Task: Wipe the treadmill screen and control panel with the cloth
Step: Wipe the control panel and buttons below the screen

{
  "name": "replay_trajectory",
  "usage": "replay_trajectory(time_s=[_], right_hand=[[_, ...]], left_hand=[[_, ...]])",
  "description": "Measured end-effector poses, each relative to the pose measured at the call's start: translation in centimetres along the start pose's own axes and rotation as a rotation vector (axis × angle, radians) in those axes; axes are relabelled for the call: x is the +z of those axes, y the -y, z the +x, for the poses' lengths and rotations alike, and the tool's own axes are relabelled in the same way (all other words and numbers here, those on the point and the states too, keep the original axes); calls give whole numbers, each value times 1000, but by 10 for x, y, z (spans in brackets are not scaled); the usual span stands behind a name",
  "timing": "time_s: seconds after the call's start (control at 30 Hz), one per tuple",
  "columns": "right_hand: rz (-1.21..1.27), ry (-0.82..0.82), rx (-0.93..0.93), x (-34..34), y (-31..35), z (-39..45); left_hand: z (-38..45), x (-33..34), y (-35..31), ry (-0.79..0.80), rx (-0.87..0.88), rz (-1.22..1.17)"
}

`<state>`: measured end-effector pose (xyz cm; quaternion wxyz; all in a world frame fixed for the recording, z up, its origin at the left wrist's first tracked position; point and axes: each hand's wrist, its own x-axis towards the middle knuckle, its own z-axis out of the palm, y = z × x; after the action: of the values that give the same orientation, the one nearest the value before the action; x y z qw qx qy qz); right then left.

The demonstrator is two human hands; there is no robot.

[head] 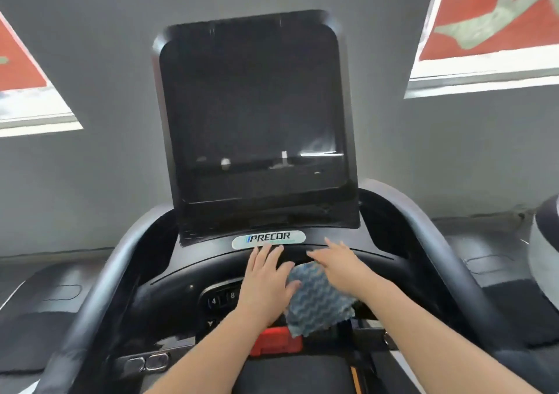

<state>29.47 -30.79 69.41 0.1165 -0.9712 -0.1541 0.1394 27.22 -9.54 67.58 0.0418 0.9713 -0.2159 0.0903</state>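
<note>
The treadmill's dark screen point(251, 112) stands upright at the centre, with the Precor badge point(268, 238) below it. Under that curves the black control panel point(181, 284) with number keys point(222, 298). A blue-grey patterned cloth point(317, 300) lies on the panel between my hands. My left hand point(264, 278) lies flat on the panel with straight fingers, its thumb touching the cloth's left edge. My right hand point(340, 265) rests with spread fingers on the cloth's upper right part.
A red stop button point(275, 340) sits below the cloth. Black handrails point(435, 242) curve down both sides. Grey wall behind, with red posters at the upper left point(18, 70) and upper right point(496, 15). Another machine's edge point(544, 251) shows at the right.
</note>
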Motion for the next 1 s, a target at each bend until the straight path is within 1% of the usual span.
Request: replay_trajectory(time_s=[0.03, 0.1, 0.17, 0.23, 0.33, 0.43, 0.5, 0.63, 0.73, 0.83, 0.93, 1.0], right_hand=[[-64, 65, -41, -3, -3, 2], [-180, 94, -101, -7, -7, 5], [-280, 56, -138, -15, -8, 4], [-334, 14, -155, -19, -11, 4], [-383, -31, -173, -17, -18, 5], [-383, -48, -176, -12, -28, 8], [-383, -61, -195, -9, -32, 11], [-406, -65, -239, -7, -33, 15], [-447, -41, -256, -9, -32, 18], [-436, -26, -250, -13, -42, 19], [-403, -104, -290, -18, -56, 13], [-385, -238, -349, -18, -63, 8]], left_hand=[[1, 2, -6, -6, 14, 12], [1, 3, -15, 12, 12, 72], [0, 0, -19, 40, -69, 105], [-2, -4, -20, 24, -142, 109], [-4, -7, -15, -11, -155, 111], [-6, -6, -9, -55, -189, 49], [-9, -5, -8, -91, -184, 12], [-17, -6, -7, -200, -105, 9], [-23, -15, -11, -218, -70, 23], [-29, -23, -15, -247, -54, 53], [-38, -32, -18, -274, -60, 62], [-45, -39, -18, -297, -61, 74]])
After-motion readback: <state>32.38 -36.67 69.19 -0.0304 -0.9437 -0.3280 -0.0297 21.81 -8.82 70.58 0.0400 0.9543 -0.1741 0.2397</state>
